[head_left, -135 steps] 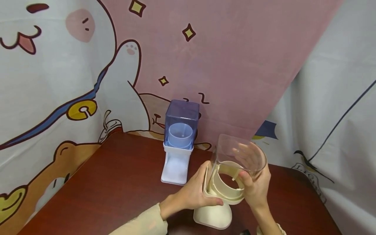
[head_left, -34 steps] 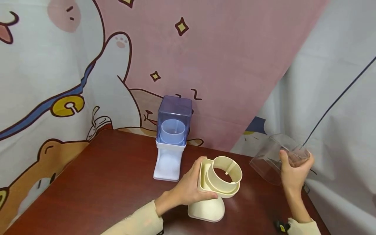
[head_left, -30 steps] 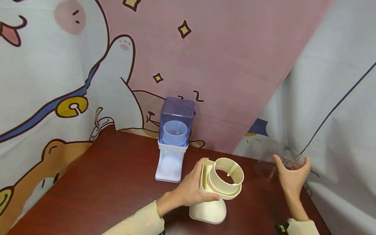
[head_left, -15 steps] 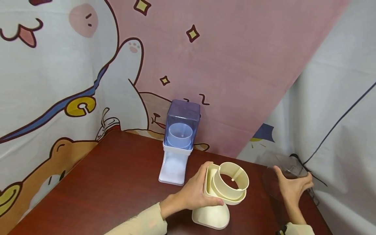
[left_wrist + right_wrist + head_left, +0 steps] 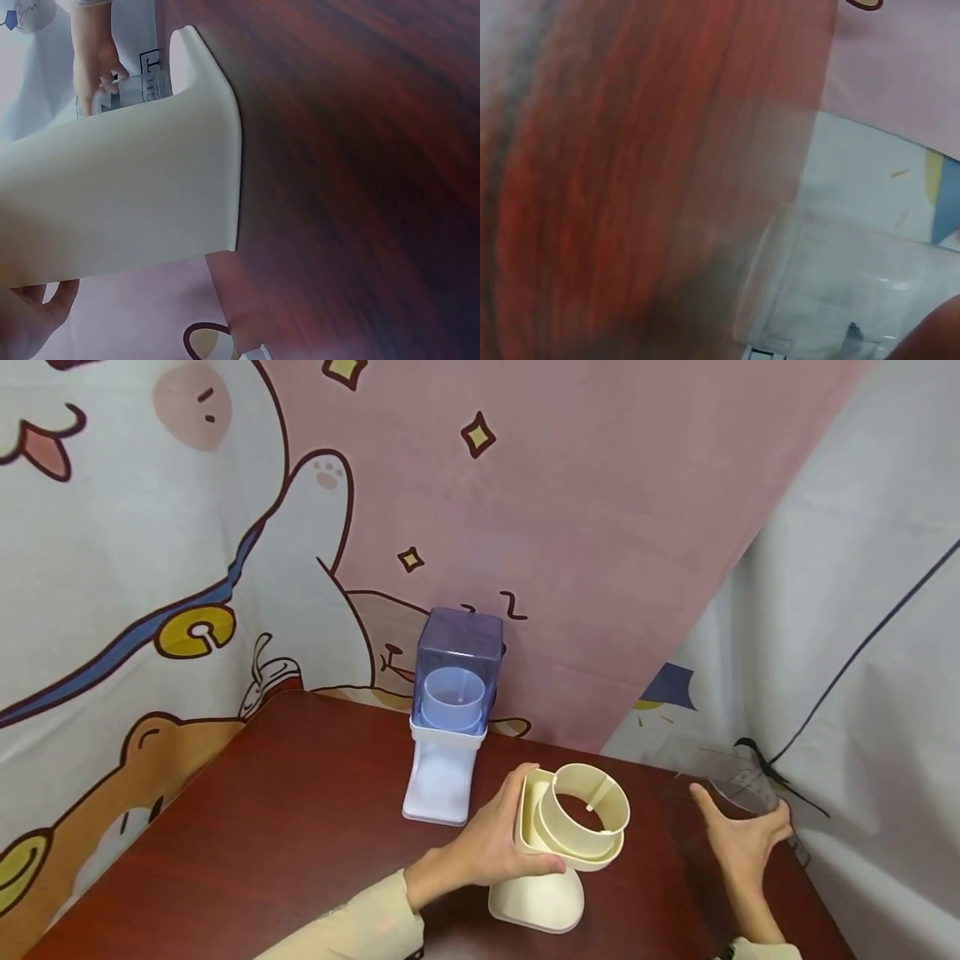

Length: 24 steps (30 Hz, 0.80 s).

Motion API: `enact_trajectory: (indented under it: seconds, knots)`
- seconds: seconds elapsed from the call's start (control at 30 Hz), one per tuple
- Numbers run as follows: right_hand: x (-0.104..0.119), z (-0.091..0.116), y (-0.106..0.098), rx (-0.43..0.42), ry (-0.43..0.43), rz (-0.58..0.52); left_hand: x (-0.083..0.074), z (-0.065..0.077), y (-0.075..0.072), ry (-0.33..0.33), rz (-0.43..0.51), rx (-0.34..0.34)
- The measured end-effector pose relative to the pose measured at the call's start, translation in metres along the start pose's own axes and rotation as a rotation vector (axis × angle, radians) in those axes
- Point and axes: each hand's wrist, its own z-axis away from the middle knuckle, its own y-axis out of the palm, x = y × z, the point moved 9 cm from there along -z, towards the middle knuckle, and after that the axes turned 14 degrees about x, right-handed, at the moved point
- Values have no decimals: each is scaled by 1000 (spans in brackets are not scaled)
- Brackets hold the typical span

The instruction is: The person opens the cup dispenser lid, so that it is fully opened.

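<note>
My left hand (image 5: 491,843) grips the side of a cream dispenser base (image 5: 536,902), thumb along its front edge. The base has an upright round collar (image 5: 573,831) and a broad foot at the table. Its cream body (image 5: 150,172) fills much of the left wrist view. At the table's right back, my right hand (image 5: 746,847) holds a clear plastic cover (image 5: 712,768) between spread thumb and fingers. That clear cover (image 5: 840,285) appears low in the right wrist view, with part of a finger (image 5: 934,337) at the corner. Its outline is faint against the curtain.
A second dispenser, with a blue-purple clear cover (image 5: 461,639) and white foot (image 5: 438,785), stands near the back edge of the dark red wooden table (image 5: 300,810). A printed cartoon curtain (image 5: 585,568) hangs behind and at both sides.
The right hand has taken the clear cover off the cream base and carried it right, to the table's right back, lowering it. The left hand still holds the base in about the same place.
</note>
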Motion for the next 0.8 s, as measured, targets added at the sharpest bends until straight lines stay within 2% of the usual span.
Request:
enact_trajectory:
  seconds: [0.07,0.1,0.17,0.23,0.27,0.3,0.37,0.43,0.47,0.53,0.57,0.6,0.63,0.73,0.77,0.8]
  knots:
    - [15,6,-12,-73,-77,-61,-1,-2,0,7,6,-5]
    - [25,12,-18,-120,-149,-95,-1,-2,0,5,11,-3]
    - [53,30,-26,-192,-355,-196,-1,-1,2,-4,8,4]
    - [84,50,-23,-162,-571,-294,-2,1,1,-16,10,12]
    - [99,60,-16,-89,-675,-365,-3,3,1,-17,16,13]
    - [113,68,-6,22,-763,-448,-6,5,-1,-10,23,5]
    - [133,81,24,300,-827,-599,-11,14,-4,4,56,-44]
    - [147,92,55,584,-822,-670,-18,26,-7,-23,123,-105]
    - [152,96,70,717,-792,-684,-22,33,-7,-40,170,-137]
    - [157,105,96,931,-717,-640,-32,49,-6,-69,240,-210]
    - [160,109,107,1022,-684,-626,-38,57,-5,-68,240,-243]
    - [163,114,118,1118,-659,-627,-45,64,-3,-62,210,-272]
    - [166,119,127,1215,-638,-646,-54,71,0,-22,135,-306]
    - [178,131,148,1444,-550,-762,-81,92,13,103,-205,-461]
    - [183,134,154,1503,-524,-804,-86,97,19,119,-310,-508]
    - [187,138,158,1560,-504,-844,-89,100,24,114,-374,-541]
